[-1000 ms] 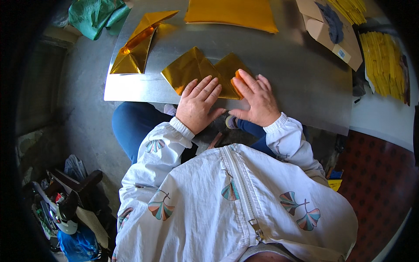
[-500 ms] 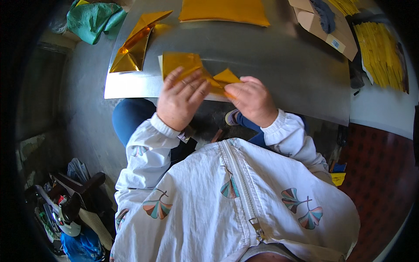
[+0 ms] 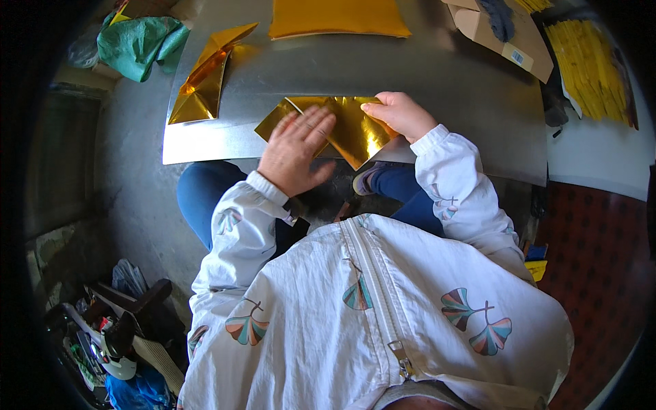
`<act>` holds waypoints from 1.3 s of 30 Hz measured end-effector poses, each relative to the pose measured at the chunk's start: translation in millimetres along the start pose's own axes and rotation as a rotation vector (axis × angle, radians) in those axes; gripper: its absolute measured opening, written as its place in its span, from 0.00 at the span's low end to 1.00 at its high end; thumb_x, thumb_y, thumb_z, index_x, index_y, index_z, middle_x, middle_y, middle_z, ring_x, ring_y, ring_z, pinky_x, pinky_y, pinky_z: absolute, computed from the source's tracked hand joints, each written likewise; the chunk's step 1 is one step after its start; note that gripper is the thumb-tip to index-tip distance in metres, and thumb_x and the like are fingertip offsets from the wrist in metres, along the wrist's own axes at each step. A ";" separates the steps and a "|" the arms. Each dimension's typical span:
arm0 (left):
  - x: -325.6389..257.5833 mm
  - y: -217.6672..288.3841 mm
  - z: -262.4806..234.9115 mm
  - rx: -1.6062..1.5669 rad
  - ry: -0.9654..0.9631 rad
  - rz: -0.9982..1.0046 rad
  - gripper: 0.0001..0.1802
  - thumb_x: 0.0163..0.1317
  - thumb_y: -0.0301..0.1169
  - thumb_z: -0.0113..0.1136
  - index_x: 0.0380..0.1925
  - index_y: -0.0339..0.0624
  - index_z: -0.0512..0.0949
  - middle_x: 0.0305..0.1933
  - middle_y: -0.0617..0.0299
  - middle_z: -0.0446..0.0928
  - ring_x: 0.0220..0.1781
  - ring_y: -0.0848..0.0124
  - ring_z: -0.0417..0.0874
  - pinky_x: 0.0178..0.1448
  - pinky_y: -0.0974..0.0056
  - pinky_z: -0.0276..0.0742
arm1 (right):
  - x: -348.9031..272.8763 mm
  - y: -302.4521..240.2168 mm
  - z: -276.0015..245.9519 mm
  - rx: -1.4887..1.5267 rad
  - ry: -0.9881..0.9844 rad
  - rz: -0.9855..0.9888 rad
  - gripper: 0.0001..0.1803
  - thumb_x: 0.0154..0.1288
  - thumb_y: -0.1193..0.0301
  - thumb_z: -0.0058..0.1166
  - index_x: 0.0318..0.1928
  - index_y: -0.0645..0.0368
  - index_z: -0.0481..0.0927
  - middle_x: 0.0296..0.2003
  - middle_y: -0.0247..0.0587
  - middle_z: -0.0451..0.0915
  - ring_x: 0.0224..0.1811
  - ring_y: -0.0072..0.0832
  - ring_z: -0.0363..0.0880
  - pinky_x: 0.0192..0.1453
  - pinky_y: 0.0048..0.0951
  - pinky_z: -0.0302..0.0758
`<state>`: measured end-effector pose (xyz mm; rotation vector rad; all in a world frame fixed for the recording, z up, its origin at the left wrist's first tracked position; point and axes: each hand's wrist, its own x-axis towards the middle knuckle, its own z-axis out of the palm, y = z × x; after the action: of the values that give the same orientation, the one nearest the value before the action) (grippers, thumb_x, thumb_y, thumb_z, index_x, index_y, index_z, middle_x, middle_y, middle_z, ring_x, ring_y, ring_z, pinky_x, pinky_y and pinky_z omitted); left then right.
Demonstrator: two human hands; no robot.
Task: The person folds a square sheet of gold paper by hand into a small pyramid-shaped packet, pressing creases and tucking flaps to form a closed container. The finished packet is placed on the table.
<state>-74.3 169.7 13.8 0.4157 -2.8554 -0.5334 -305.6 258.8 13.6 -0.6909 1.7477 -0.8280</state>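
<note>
A partly folded sheet of shiny gold foil paper lies at the near edge of the metal table, one pointed corner hanging past the edge. My left hand rests over its left part with the fingers stretched out flat. At the right end, my right hand pinches the paper, thumb on top. A folded gold foil piece with a raised ridge stands on the table to the left. Farther back lies a flat stack of gold sheets.
An opened cardboard box with a dark grey cloth sits at the far right. Beside it are bundled yellow strips. A green plastic bag is at the far left. Below, at lower left, clutter includes a blue bag.
The foil paper has turned and opened out toward me, its point now hanging over the edge. My left hand has flattened and moved slightly; my right hand has shifted up with its pinch.
</note>
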 end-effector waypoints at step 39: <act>18.7 28.3 31.1 -0.365 0.411 -0.224 0.07 0.56 0.21 0.64 0.24 0.31 0.76 0.45 0.45 0.81 0.57 0.51 0.79 0.60 0.55 0.74 | -2.1 50.7 -35.4 -0.538 0.266 -0.900 0.04 0.61 0.73 0.60 0.37 0.56 0.82 0.56 0.35 0.78 0.54 0.33 0.78 0.60 0.36 0.67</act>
<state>-106.3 199.2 -1.1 0.6889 -2.2733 -0.8747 -341.8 297.8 -17.7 -1.8811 1.9024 -1.0682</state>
